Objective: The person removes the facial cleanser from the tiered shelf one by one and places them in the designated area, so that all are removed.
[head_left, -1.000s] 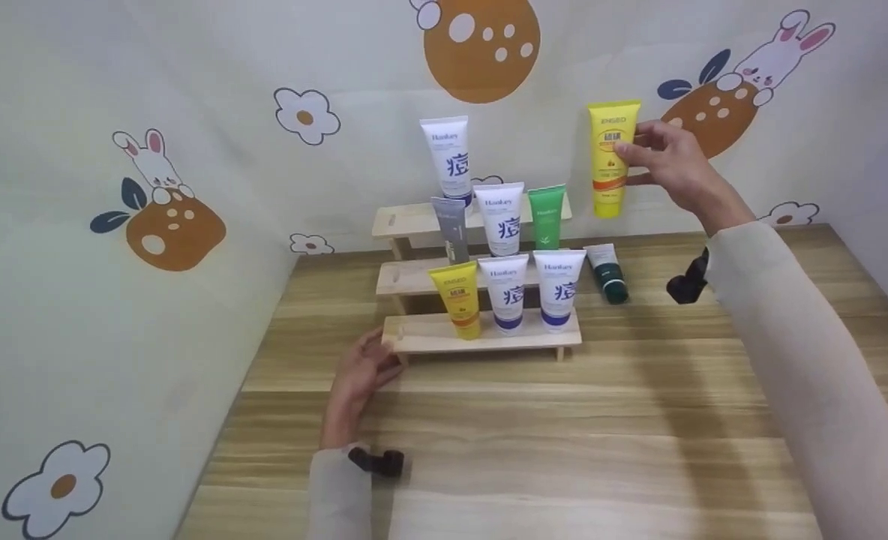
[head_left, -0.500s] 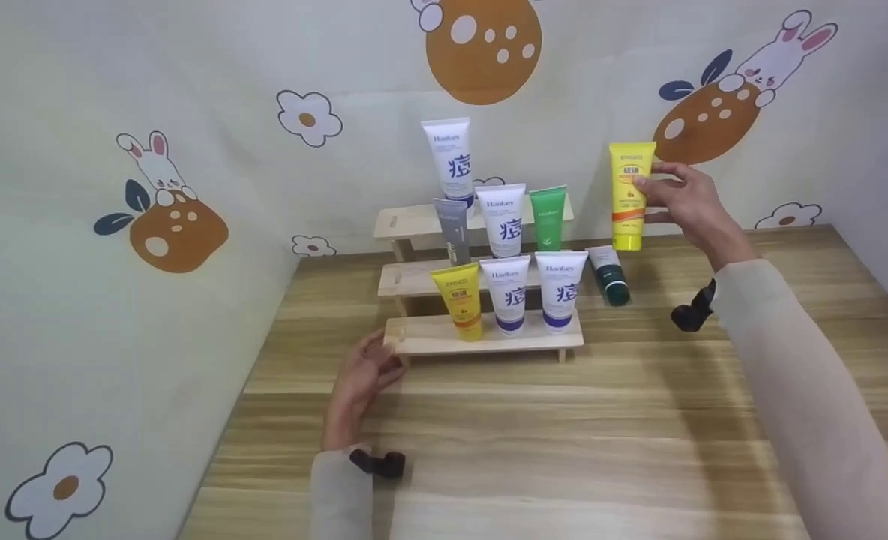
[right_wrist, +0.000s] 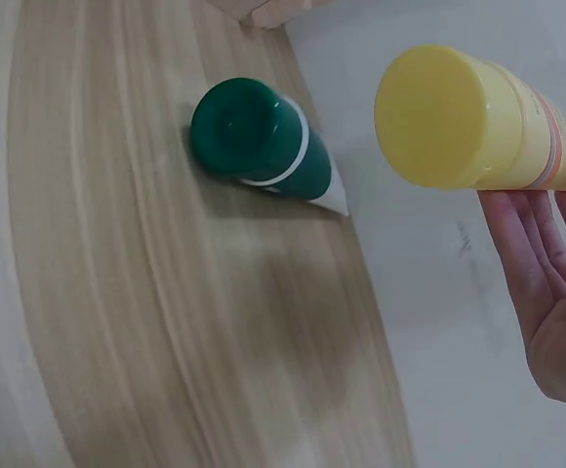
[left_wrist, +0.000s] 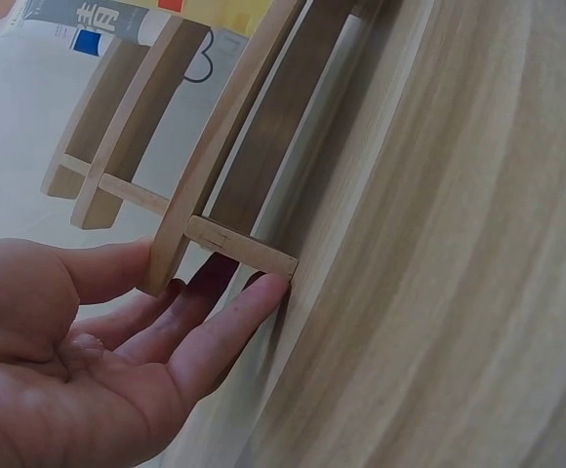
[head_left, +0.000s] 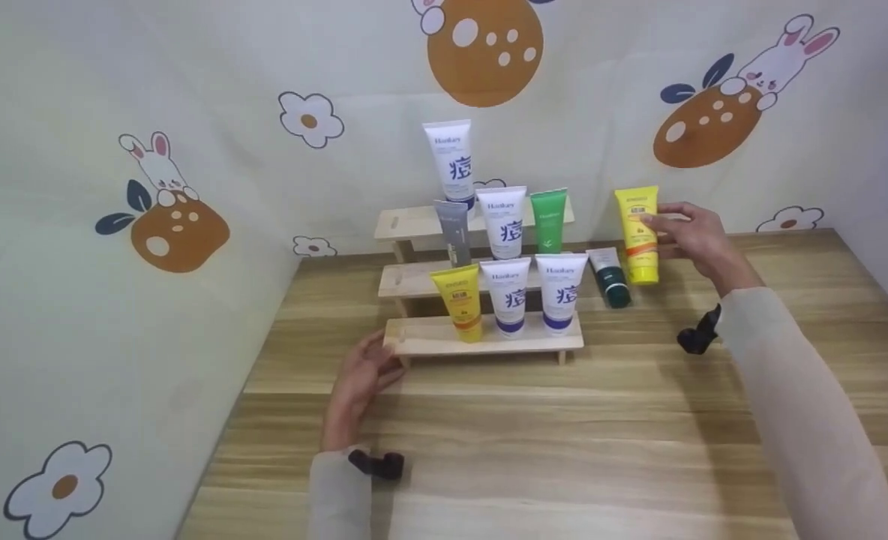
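My right hand point(head_left: 700, 236) pinches a yellow squeeze tube point(head_left: 640, 244) between thumb and fingers, upright with its cap down, at the right of the wooden tiered rack point(head_left: 421, 339). In the right wrist view the yellow tube's round cap point(right_wrist: 431, 117) faces the camera, raised over the table. Close to it on the table lies a dark green and white tube point(head_left: 610, 281). My left hand point(head_left: 363, 369) holds the lower left end of the rack. The left wrist view shows its thumb point(left_wrist: 117, 268) on the board's end and its fingers against the support below.
On the rack's bottom tier stand a second yellow tube point(head_left: 460, 304) and two white tubes point(head_left: 560, 289). A grey tube point(head_left: 454, 234), a white tube point(head_left: 502, 217) and a green tube point(head_left: 548, 219) fill the middle. Another white tube point(head_left: 450, 157) stands on top. Behind is a patterned wall cloth point(head_left: 354, 172).
My right hand has lowered the yellow tube and moved it rightward, from above the rack's right side to beside the dark green tube. The left hand keeps its place on the rack.
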Demonstrator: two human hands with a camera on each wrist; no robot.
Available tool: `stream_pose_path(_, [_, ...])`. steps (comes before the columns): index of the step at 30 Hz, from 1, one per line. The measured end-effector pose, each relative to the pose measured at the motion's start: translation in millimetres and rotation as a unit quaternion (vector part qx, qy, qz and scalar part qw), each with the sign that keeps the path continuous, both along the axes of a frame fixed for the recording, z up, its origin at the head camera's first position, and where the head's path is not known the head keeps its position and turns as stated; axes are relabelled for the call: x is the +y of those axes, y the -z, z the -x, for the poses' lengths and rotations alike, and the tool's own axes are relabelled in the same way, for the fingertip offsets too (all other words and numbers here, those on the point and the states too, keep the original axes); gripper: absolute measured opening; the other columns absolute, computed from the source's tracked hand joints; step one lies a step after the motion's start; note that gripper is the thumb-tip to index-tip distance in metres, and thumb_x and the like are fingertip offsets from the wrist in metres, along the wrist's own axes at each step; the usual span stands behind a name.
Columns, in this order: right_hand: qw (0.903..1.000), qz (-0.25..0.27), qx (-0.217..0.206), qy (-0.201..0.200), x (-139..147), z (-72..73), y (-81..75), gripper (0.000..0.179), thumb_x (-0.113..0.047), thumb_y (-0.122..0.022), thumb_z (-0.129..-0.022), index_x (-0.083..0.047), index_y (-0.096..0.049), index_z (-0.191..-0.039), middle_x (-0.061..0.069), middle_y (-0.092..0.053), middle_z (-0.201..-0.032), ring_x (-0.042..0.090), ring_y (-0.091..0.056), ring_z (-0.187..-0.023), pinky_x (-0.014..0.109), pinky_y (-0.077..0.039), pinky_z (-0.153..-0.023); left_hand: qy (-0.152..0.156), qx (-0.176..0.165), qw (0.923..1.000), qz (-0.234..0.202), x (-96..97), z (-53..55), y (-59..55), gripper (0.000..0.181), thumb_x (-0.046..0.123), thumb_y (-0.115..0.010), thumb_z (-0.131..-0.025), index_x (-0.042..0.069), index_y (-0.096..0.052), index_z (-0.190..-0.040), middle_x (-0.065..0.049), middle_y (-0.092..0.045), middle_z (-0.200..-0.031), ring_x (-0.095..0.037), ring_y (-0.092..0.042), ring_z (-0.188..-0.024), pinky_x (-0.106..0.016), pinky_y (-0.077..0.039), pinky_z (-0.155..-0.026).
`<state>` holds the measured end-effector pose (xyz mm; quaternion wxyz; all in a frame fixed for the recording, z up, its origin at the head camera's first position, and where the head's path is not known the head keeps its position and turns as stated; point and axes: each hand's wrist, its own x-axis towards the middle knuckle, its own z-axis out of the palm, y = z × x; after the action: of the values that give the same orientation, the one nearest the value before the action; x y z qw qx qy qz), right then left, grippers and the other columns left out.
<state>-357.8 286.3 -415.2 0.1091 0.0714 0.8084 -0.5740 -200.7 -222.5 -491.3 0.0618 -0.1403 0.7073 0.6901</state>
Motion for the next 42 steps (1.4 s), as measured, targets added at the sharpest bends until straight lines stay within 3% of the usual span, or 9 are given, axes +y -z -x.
stream_pose_path(6, [0.9995,-0.016,-0.028,-0.001,4,1.3,14.4,0.098,-0.067,-0.065,-0.084,-0.014,-0.028,-0.158,0.011,-0.050,-0.142,0.019,-0.061,-0.115,0.040,-0.050,-0.110,0.008,0.006,1.0000,0.002,-0.9,1.0,-1.0,0.049,0.011,-0.048,-0.105,0.002,-0.036,-0.152,-0.029,-0.049,-0.146,-0.036,-0.061,-0.123,-0.042,-0.058,-0.098])
stream_pose_path(11, [0.9980,-0.013,-0.060,-0.011,6,1.4,27.4,0.096,-0.063,-0.063,-0.088,-0.011,-0.024,-0.159,0.017,-0.044,-0.149,0.028,-0.053,-0.126,0.041,-0.048,-0.112,0.006,0.007,0.9999,0.006,-0.6,0.6,0.0,0.049,0.011,-0.050,-0.105,0.000,-0.037,-0.151,-0.030,-0.051,-0.144,-0.034,-0.064,-0.118,-0.041,-0.060,-0.095])
stream_pose_path(17, [0.9952,0.013,-0.096,-0.010,9,4.5,38.9,0.098,-0.063,-0.063,-0.089,-0.011,-0.019,-0.160,0.015,-0.041,-0.151,0.027,-0.051,-0.126,0.037,-0.050,-0.111,-0.002,0.000,1.0000,0.009,-0.5,2.8,-1.1,0.047,0.011,-0.048,-0.105,0.004,-0.040,-0.151,-0.026,-0.053,-0.144,-0.034,-0.064,-0.118,-0.040,-0.060,-0.095])
stream_pose_path(26, [0.9938,0.008,-0.110,0.007,6,6.4,49.2,0.088,-0.055,-0.062,-0.094,-0.009,-0.023,-0.159,0.016,-0.044,-0.152,0.024,-0.056,-0.119,0.035,-0.052,-0.107,-0.005,-0.008,0.9999,0.008,-1.4,0.7,0.0,0.047,0.010,-0.047,-0.106,0.005,-0.039,-0.151,-0.026,-0.051,-0.146,-0.037,-0.059,-0.126,-0.042,-0.058,-0.099])
stream_pose_path(31, [0.9942,-0.002,-0.105,0.025,3,7.0,50.6,0.084,-0.052,-0.062,-0.095,-0.007,-0.028,-0.157,0.013,-0.051,-0.143,0.020,-0.061,-0.110,0.031,-0.056,-0.100,-0.004,-0.014,0.9999,0.007,-1.1,0.8,0.4,0.047,0.010,-0.046,-0.106,0.005,-0.038,-0.152,-0.026,-0.053,-0.145,-0.037,-0.059,-0.126,-0.042,-0.057,-0.100])
stream_pose_path(37, [0.9942,0.006,-0.094,0.053,-1,9.0,54.3,0.075,-0.047,-0.065,-0.095,-0.006,-0.038,-0.153,-0.003,-0.066,-0.108,0.010,-0.067,-0.089,0.024,-0.060,-0.082,0.002,0.003,0.9999,-0.012,0.5,0.2,0.2,0.048,0.007,-0.047,-0.105,0.001,-0.036,-0.152,-0.029,-0.053,-0.142,-0.031,-0.064,-0.116,-0.041,-0.060,-0.095])
stream_pose_path(42, [0.9913,0.003,-0.108,0.075,-6,13.1,58.6,0.072,-0.046,-0.065,-0.096,-0.006,-0.041,-0.151,-0.001,-0.063,-0.114,0.009,-0.065,-0.091,0.020,-0.058,-0.081,0.007,0.010,0.9996,-0.025,-0.7,0.1,-0.2,0.049,0.006,-0.046,-0.105,-0.001,-0.034,-0.152,-0.030,-0.051,-0.144,-0.030,-0.065,-0.114,-0.041,-0.060,-0.095])
